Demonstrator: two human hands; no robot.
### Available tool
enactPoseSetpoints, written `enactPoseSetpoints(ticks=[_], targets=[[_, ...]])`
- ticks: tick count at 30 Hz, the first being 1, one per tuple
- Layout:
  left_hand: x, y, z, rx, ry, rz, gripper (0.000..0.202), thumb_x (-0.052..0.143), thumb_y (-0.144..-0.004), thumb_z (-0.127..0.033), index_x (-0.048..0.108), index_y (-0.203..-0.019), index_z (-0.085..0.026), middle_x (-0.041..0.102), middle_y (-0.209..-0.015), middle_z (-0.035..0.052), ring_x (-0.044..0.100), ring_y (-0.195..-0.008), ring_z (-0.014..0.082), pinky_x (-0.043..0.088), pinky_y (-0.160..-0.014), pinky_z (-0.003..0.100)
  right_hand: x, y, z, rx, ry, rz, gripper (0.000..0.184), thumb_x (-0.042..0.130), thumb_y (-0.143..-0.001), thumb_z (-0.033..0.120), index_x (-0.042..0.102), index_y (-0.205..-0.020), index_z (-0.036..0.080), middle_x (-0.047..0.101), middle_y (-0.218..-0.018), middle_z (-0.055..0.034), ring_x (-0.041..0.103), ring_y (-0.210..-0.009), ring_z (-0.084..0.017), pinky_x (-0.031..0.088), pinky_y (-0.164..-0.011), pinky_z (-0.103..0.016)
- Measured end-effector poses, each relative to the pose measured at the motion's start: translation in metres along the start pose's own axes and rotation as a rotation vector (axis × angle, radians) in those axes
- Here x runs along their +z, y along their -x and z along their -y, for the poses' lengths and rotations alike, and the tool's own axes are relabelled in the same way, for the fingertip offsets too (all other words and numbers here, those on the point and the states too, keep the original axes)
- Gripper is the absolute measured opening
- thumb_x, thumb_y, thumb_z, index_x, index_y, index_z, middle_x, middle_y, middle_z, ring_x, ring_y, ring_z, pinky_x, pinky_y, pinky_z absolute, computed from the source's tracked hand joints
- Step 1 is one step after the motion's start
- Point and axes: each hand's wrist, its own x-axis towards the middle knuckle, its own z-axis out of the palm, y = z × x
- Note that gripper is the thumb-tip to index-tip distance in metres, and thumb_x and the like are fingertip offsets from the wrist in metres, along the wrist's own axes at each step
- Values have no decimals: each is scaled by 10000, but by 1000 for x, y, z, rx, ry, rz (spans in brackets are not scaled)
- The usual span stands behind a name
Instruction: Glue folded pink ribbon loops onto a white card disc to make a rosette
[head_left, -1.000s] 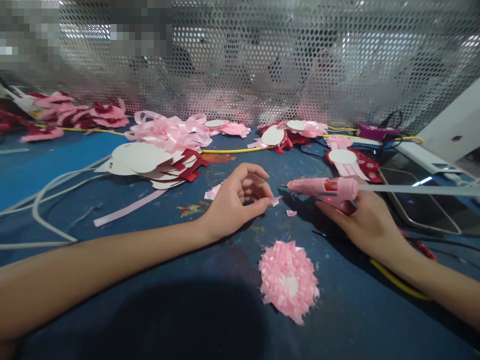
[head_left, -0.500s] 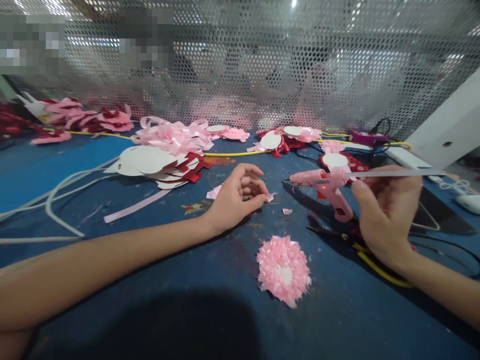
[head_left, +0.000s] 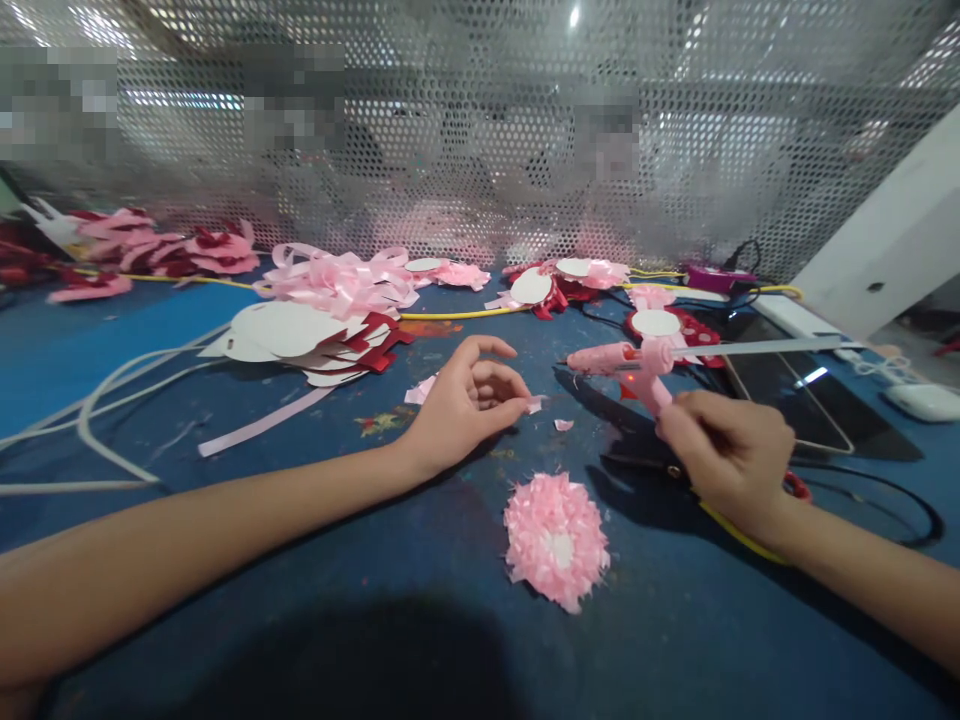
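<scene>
My left hand [head_left: 469, 400] rests over the table, thumb and finger pinched on a small piece of pink ribbon [head_left: 534, 404]. To the right, my right hand [head_left: 731, 460] is closed around the handle of a pink hot glue gun [head_left: 611, 362]. Its nozzle points left toward my left hand, and a long glue stick [head_left: 757, 348] juts out of its back. Nearer to me lies a round pink ribbon rosette [head_left: 556, 580] with a white centre. A loose pink scrap [head_left: 564, 425] sits between the rosette and the glue gun's nozzle.
Dark-handled scissors [head_left: 645, 464] lie beneath my right hand. White card pieces [head_left: 277, 332] and a heap of pink ribbon [head_left: 341, 280] are at left. A yellow cable [head_left: 465, 315] crosses behind. A dark tablet [head_left: 817, 400] lies at right, and a perforated metal screen [head_left: 450, 130] closes the back.
My right hand has moved left and closed on the glue gun's handle; before, it was behind the gun by the glue stick. My left hand keeps its pinch. The whole view has shifted slightly.
</scene>
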Motion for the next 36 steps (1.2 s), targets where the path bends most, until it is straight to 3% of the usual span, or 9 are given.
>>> enactPoseSetpoints(ticks=[3, 6, 13, 20, 27, 36], targets=[[11, 10, -4, -86, 78, 26, 434, 707, -712, -147, 407, -1021, -202, 651, -755, -37, 630, -671, 80, 498, -676, 211, 6, 3, 6, -110, 35, 73, 101, 625, -794, 309, 622, -775, 211, 560, -520, 42, 455, -418, -95, 354, -454, -244], [22, 17, -7, -152, 156, 60, 440, 714, -707, -136, 414, -1022, -205, 651, -748, -43, 622, -649, 72, 497, -657, 201, 12, 1, 9, -184, 44, 204, 127, 603, -825, 273, 641, -917, 195, 564, -521, 56, 470, -418, -80, 366, -439, -206], [30, 19, -9, -199, 155, 68, 454, 728, -697, -139, 413, -1016, -213, 666, -747, -36, 638, -644, 80, 498, -631, 197, 12, -1, 11, -261, 31, 317, 138, 602, -833, 260, 665, -926, 181, 574, -496, 65, 468, -400, -63, 357, -435, -183], [31, 18, -10, -198, 139, 101, 459, 748, -680, -149, 416, -990, -220, 674, -735, -27, 668, -655, 108, 519, -631, 217, 13, -1, 17, -306, 45, 296, 122, 590, -849, 261, 685, -836, 186, 566, -473, 66, 454, -389, -55, 329, -433, -187], [32, 20, -11, -176, 115, 119, 413, 721, -710, -146, 422, -988, -209, 672, -753, -23, 642, -658, 78, 495, -635, 190, 12, -2, 17, -294, 19, 318, 143, 569, -864, 250, 667, -790, 177, 571, -487, 59, 471, -402, -52, 335, -442, -180], [28, 19, -7, -107, 12, 163, 380, 680, -738, -150, 421, -1007, -220, 683, -828, 2, 667, -761, 125, 499, -706, 254, 11, -2, 18, -297, 37, 295, 152, 553, -866, 264, 663, -785, 198, 600, -522, 45, 492, -424, -66, 357, -455, -193]])
